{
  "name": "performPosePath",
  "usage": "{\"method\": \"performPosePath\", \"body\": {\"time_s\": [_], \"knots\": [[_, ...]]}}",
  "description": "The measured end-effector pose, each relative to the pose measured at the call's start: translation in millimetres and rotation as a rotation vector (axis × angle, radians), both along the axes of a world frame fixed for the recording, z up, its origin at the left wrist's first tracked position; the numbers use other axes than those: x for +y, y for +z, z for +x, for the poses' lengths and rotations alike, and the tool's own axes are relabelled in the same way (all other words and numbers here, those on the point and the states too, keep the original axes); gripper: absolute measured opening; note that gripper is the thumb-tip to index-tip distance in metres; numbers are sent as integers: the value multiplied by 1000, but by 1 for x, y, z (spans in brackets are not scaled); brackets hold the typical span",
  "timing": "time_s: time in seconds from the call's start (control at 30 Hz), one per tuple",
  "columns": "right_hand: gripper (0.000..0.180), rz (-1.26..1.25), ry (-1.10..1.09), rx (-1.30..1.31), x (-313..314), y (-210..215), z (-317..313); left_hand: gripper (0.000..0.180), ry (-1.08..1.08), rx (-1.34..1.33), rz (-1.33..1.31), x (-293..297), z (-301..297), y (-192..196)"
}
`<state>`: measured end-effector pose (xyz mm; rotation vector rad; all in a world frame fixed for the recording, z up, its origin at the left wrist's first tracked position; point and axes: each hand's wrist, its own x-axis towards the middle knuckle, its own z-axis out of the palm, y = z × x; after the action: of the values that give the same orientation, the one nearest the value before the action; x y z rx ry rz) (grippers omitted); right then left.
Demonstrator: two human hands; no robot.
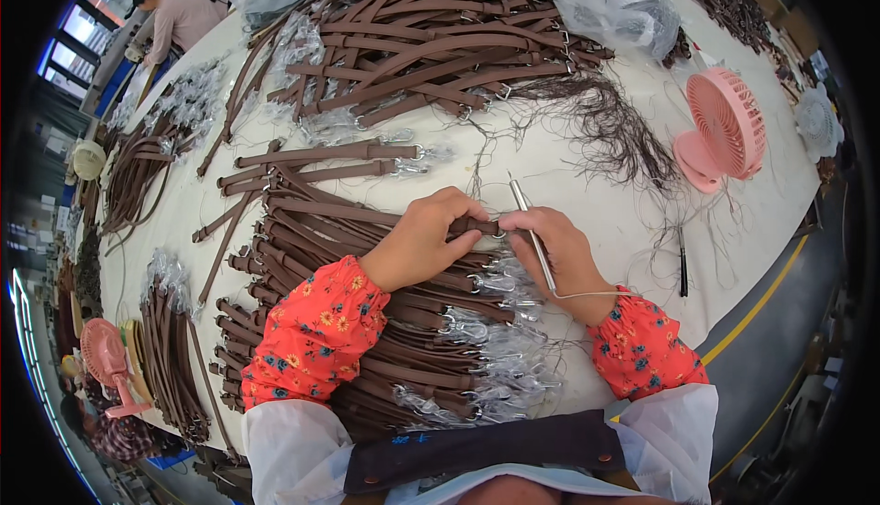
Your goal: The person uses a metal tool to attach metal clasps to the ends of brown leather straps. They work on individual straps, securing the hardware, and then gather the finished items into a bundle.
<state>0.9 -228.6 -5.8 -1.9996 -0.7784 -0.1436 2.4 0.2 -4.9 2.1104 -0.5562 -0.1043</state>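
My left hand [417,237] is closed, thumb and fingers pinching the end of a brown strap [473,227] with a keeper loop and metal fitting. Close against that end, my right hand [570,253] has its thumb and forefinger at the fitting. The same hand holds a slim silver pen-shaped tool [519,195], its fine point tilted up and away from the strap. A thin grey cord [587,295] trails from the tool's lower end past my wrist. Below both hands lies a thick row of brown straps [412,358], their metal clips [467,326] wrapped in clear plastic.
A big heap of brown straps [431,38] covers the table's far side, with loose dark threads [623,129] beside it. Pink fans stand at right [724,125] and left [105,358]. A dark narrow tool [683,262] lies right. Another person [179,15] works far left.
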Motion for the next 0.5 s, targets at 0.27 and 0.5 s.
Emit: {"method": "performPosePath", "body": {"time_s": [0.27, 0.5], "knots": [[23, -52, -41, -26, -6, -2, 3, 29, 78, -373, 485, 15, -3, 32], [16, 132, -57, 253, -2, -3, -1, 34, -88, -129, 141, -9, -3, 10]]}}
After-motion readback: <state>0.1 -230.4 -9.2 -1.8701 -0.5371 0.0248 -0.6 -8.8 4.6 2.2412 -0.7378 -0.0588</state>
